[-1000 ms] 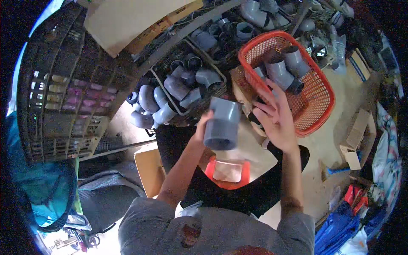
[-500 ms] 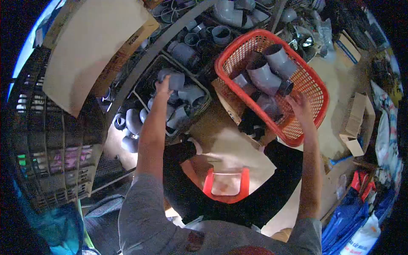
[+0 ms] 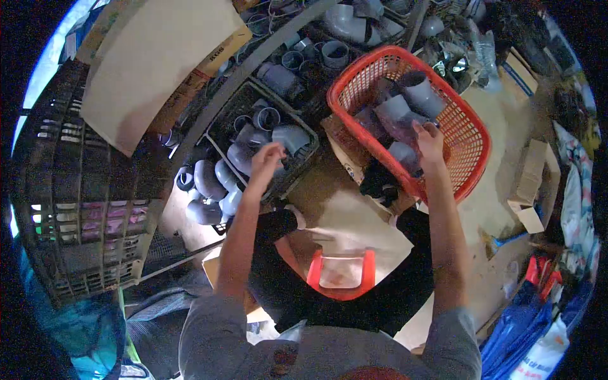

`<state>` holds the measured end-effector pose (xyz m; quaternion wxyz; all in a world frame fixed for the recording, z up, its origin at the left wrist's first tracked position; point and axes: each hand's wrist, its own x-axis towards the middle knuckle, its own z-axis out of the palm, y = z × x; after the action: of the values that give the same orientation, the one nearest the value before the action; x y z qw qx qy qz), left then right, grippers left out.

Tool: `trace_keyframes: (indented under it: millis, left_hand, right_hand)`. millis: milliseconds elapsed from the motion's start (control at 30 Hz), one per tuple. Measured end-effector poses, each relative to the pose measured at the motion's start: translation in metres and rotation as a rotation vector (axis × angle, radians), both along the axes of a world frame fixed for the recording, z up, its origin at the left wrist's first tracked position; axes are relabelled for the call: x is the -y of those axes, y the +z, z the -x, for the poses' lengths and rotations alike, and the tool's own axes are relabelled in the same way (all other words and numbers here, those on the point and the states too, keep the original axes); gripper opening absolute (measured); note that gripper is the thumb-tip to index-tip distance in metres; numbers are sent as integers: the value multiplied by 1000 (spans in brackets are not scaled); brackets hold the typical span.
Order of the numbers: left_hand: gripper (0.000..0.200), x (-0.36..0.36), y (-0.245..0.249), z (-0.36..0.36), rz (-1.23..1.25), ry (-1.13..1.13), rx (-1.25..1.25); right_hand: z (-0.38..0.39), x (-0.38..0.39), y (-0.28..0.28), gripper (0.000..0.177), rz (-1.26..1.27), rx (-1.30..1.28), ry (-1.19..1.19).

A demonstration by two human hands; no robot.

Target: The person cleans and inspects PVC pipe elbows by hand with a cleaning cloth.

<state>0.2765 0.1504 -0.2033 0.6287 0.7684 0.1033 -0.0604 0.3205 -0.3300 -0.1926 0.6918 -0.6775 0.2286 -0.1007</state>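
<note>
The fingers [image 3: 423,128] of the right hand [image 3: 430,144] rest on a pale grey pipe fitting [image 3: 394,109] inside the red basket [image 3: 474,136]. From this angle I cannot tell whether they are closed around it or only touching it. Just beyond the fingertips stands a larger grey elbow [image 3: 421,88], and another grey piece [image 3: 404,153] lies just beneath the palm. The basket's rim runs close around the wrist.

The fingers [image 3: 273,149] of the left hand [image 3: 267,161] are blurred, loosely curled and released, holding nothing. They hover over the near edge of a black wire crate [image 3: 218,130]. A grey elbow fitting [image 3: 290,136] lies just beside the fingertips, with more fittings packed behind it. Outside the crate, beside the left forearm, further grey bends [image 3: 206,178] are piled on the floor.

Between the two forearms, nearer the body, sits a red stool [image 3: 342,278]. Well beyond the left hand leans a cardboard sheet [image 3: 158,63], and a dark slatted crate [image 3: 82,209] stands far out on the left side.
</note>
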Motion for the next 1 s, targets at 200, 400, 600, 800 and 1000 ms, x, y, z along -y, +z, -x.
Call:
trace_keyframes:
  millis: [200, 400, 600, 800, 1000]
  left_hand:
    - [41, 79, 111, 68, 245, -139, 72]
    - [97, 162, 144, 108, 767, -29, 332]
    - [86, 62, 83, 70, 680, 424, -18]
    - [116, -79, 16, -67, 138, 463, -200]
    - [88, -157, -40, -200, -646, 263, 113]
  right_hand:
    - [96, -43, 138, 22, 5, 122, -56]
    - [170, -152, 171, 14, -192, 234, 414]
    - [123, -91, 147, 37, 143, 130, 587]
    - [9, 22, 61, 46, -2, -122, 174]
    - [-22, 43, -17, 43, 84, -229, -61]
